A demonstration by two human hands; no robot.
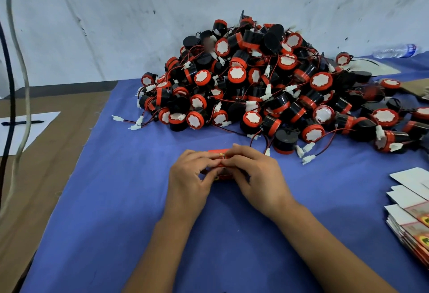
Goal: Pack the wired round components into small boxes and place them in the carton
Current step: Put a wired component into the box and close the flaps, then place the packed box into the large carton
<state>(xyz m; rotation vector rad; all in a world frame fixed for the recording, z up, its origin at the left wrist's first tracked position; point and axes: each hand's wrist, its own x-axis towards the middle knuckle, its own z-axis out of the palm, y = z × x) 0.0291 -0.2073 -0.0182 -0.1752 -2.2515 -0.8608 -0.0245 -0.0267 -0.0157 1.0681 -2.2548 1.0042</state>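
Both hands meet over a small red box [220,165] that sits low on the blue cloth [116,199] covering the surface, just in front of the person. The left hand [189,176] curls its fingers round the box's left side, thumb and fingertips pinching the top edge. The right hand [255,176] grips the right side the same way, its fingers bent over the top and touching those of the left hand. Most of the box is hidden under the fingers; only a red strip with some yellow print shows between them, so whether its flap is closed cannot be told.

Behind the hands, well apart from the box, rises a large heap of wired round components [267,88], black drums with red caps and white centres, each trailing thin red and black wires that end in white plugs. The heap leans against the pale, scuffed wall [116,25] and spills forward and to the right across the cloth. A few loose plugs [307,153] lie just beside the right hand.

At the right edge lies a fanned stack of flat, unfolded box blanks [408,211], white with red print. A clear plastic bottle [394,51] lies on its side near the wall at far right. To the left, brown cardboard [34,176] borders the cloth, with a white sheet of paper [23,130] and a dark pen [22,122] on it. Two cables [22,72] hang down at the far left.
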